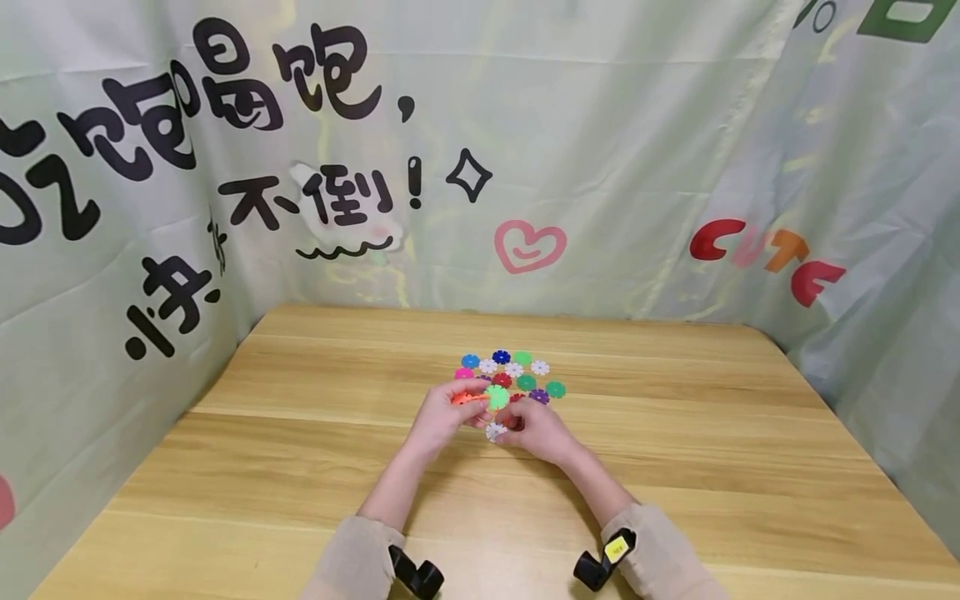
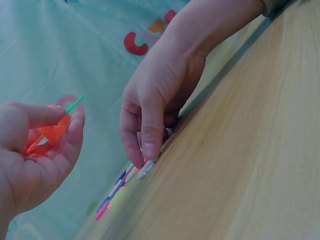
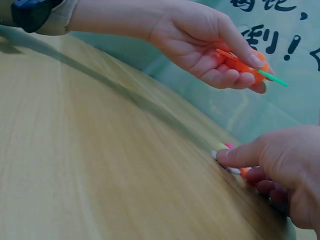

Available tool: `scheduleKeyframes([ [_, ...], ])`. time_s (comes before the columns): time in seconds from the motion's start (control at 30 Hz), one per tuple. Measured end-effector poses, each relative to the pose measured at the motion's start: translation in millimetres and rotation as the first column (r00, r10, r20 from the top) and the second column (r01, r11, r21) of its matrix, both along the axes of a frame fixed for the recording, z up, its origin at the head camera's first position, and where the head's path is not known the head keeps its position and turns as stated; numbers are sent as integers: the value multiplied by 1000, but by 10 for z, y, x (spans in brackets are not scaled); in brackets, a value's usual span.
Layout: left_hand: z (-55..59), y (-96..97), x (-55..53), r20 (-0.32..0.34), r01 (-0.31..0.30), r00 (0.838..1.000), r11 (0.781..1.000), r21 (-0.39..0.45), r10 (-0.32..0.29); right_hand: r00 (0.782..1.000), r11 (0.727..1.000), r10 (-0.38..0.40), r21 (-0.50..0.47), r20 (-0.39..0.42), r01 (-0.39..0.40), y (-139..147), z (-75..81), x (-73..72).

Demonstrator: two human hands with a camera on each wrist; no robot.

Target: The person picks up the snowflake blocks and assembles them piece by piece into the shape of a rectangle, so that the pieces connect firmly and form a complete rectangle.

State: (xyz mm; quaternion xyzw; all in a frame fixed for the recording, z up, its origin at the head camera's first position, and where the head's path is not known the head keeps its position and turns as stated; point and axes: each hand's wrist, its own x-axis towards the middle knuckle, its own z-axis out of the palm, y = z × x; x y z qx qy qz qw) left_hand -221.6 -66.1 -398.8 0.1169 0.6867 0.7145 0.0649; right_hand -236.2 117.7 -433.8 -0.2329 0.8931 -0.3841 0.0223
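My left hand (image 1: 444, 410) holds several orange snowflake discs (image 3: 239, 65) joined together, raised above the table. A bright green snowflake disc (image 1: 497, 397) is slotted into them and juts out past the thumb and fingertips. Low at the tabletop, my right hand (image 1: 542, 430) pinches a white snowflake disc (image 1: 494, 432) at its near side, with thumb and fingers bent down to it; the fingertips partly cover it. Just beyond both hands lie loose snowflake discs, among them a red one (image 1: 502, 381), a purple one (image 1: 538, 397) and a green one (image 1: 555, 389).
Further discs, such as a dark blue one (image 1: 501, 357) and a pink one (image 1: 464, 374), lie flat at the back of the group. The wooden table (image 1: 300, 417) ends at a printed curtain (image 1: 615, 167) behind and at both sides.
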Motion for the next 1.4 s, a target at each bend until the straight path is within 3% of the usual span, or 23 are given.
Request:
scheduleKeyframes([
  [0.13, 0, -12, 2, 8, -7, 1000, 1000, -11, 7, 999, 998, 18, 63, -41, -15, -11, 3, 9],
  [0.3, 6, -22, 1, 11, -6, 1000, 1000, -14, 6, 999, 996, 37, 86, -17, -35, 17, 35, 20],
  [0.6, 14, -34, -5, 1, 0, 1000, 1000, 1, 0, 996, 999, 43, 9, 81, -44, 107, 108, 82],
  [0.83, 25, -60, -3, 3, -3, 1000, 1000, -16, 3, 996, 1000, -3, -23, 88, 5, 217, 104, 127],
  [1.1, 24, -65, 13, 8, 13, 1000, 999, -32, -13, 983, 981, 14, -192, 182, 22, 360, 47, 114],
  [1.4, 27, -38, 29, -7, 64, 998, 996, -69, -65, 988, 925, -112, -352, 104, 142, 361, 265, 168],
])
